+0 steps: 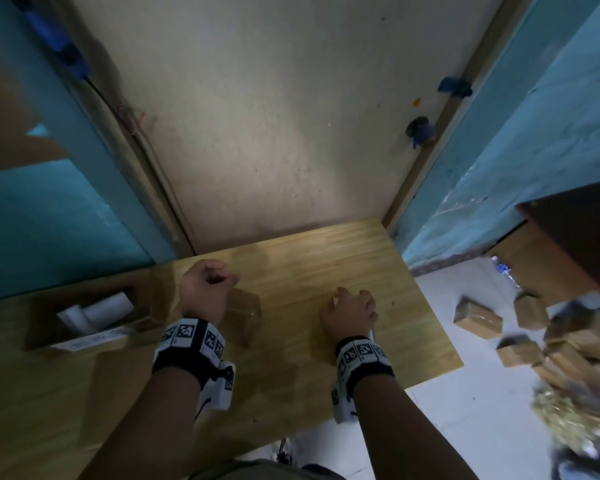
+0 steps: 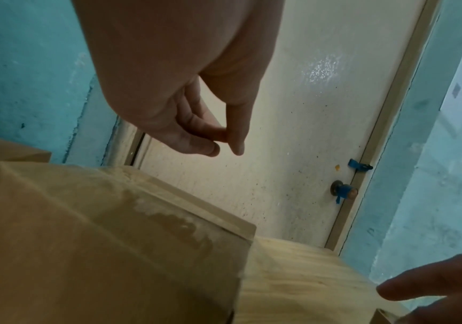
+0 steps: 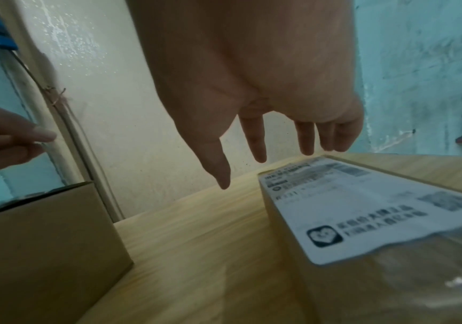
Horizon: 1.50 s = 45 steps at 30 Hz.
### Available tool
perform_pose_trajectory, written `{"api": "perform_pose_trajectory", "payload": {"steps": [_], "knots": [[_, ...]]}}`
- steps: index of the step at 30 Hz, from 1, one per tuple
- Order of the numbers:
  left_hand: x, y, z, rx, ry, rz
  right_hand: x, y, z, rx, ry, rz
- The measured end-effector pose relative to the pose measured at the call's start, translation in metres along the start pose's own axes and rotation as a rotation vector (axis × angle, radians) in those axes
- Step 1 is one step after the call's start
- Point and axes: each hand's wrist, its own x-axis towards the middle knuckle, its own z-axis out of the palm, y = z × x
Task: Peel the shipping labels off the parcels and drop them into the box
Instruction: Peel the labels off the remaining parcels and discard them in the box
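My left hand [image 1: 208,289] hovers with fingers curled and fingertips meeting the thumb [image 2: 224,146]; nothing shows between them. Just below it a small brown taped parcel [image 1: 243,310] stands on the wooden table [image 1: 291,258]; no label shows on its near faces [image 2: 113,241]. My right hand [image 1: 350,311] hangs open, fingers straight [image 3: 257,140], over another parcel [image 3: 293,252] that carries a white shipping label [image 3: 362,203]. An open cardboard box [image 1: 146,317] at the table's left holds white labels [image 1: 94,313].
Several more brown parcels [image 1: 534,327] lie piled on the white floor to the right of the table. A pale door [image 1: 274,133] stands right behind the table, between blue walls. The table's right edge [image 1: 433,306] is close to my right hand.
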Motion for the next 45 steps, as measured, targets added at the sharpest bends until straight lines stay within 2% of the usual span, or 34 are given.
{"api": "perform_pose_trajectory", "payload": {"steps": [12,16,20,24,29,35,38,45], "knots": [[-0.007,-0.009,0.004,0.034,0.022,0.022,0.008,0.024,0.007,-0.012,-0.011,0.077],[-0.016,-0.014,0.003,0.082,0.025,0.025,-0.001,0.012,0.015,-0.041,-0.011,-0.033],[-0.023,-0.019,0.004,0.108,-0.088,0.061,-0.016,-0.015,0.020,-0.007,-0.015,-0.156],[-0.022,-0.025,0.001,0.134,-0.070,0.093,-0.032,-0.045,0.021,0.056,-0.002,-0.303],[-0.011,-0.029,-0.005,0.009,-0.178,0.001,-0.048,-0.081,0.020,0.136,0.049,-0.442],[-0.001,-0.023,-0.019,-0.197,-0.217,-0.011,-0.062,-0.112,0.017,0.102,0.148,-0.530],[0.004,-0.019,-0.026,-0.218,-0.221,0.020,-0.068,-0.123,0.015,0.078,0.179,-0.550],[0.012,-0.011,-0.036,-0.346,-0.323,-0.013,-0.070,-0.139,0.015,0.257,0.103,-0.598]]}}
